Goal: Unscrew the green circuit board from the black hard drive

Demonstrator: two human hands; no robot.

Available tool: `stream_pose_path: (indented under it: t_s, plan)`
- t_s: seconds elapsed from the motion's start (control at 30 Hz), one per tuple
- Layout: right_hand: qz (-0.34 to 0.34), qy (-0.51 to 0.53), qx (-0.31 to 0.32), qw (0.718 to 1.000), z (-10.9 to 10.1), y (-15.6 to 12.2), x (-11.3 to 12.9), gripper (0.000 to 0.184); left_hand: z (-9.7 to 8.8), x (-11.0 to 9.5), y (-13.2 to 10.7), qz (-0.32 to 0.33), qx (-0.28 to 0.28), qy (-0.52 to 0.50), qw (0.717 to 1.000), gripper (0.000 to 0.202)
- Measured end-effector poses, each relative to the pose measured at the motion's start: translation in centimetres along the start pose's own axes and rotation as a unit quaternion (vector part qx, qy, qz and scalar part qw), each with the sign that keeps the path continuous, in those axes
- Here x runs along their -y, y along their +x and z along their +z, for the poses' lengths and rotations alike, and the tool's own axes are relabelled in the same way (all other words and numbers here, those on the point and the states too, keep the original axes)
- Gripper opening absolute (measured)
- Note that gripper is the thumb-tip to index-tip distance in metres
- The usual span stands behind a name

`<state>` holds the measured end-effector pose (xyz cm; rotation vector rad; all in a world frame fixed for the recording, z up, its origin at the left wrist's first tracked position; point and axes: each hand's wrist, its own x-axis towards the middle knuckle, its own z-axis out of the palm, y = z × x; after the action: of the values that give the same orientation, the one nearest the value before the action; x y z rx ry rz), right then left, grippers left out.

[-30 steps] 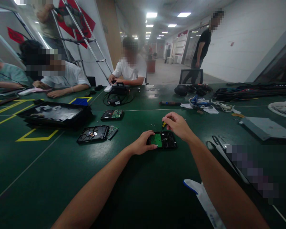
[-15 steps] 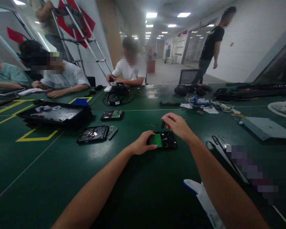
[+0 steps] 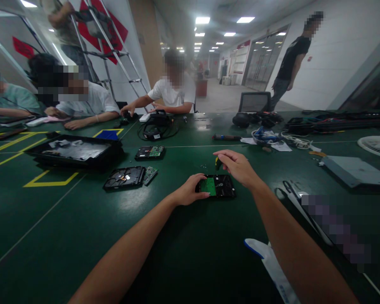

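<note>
A black hard drive [image 3: 221,186] with a green circuit board on top lies on the dark green table [image 3: 82,228] in front of me. My left hand [image 3: 188,191] grips its left edge, fingers curled around it. My right hand [image 3: 237,166] hovers just above the drive's far edge, fingers pinched on a small screwdriver [image 3: 218,162] with a yellow-and-black handle that points down at the drive. A few tiny screws [image 3: 203,166] lie just beyond the drive.
An opened drive [image 3: 124,177] with a loose board, another drive [image 3: 150,152] and a black tray [image 3: 74,151] lie to the left. Cables [image 3: 156,128], tools and a grey box [image 3: 354,169] sit farther off. Several people sit across the table; one walks at back right.
My hands have barely moved; the right hand shifted slightly on the screwdriver. The seated person opposite stretched an arm out to the left, and the standing person walked right.
</note>
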<state>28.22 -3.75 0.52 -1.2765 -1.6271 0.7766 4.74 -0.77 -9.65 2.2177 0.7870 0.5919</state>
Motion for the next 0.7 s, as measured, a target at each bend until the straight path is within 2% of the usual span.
stream_pose_path:
  t_s: [0.2, 0.47, 0.7]
  plan:
    - [0.004, -0.002, 0.0, 1.0, -0.01, -0.31, 0.53, 0.028, 0.04, 0.0, 0.01, 0.007, -0.001, 0.004, 1.0, 0.072]
    - [0.012, 0.047, 0.036, 0.998, 0.22, 0.07, -0.05, 0.032, 0.08, 0.28, 0.11, 0.008, 0.0, 0.001, 1.0, 0.072]
    - [0.009, -0.002, -0.01, 1.0, -0.06, -0.04, -0.19, 0.025, 0.08, 0.1, 0.08, 0.004, 0.0, 0.001, 1.0, 0.071]
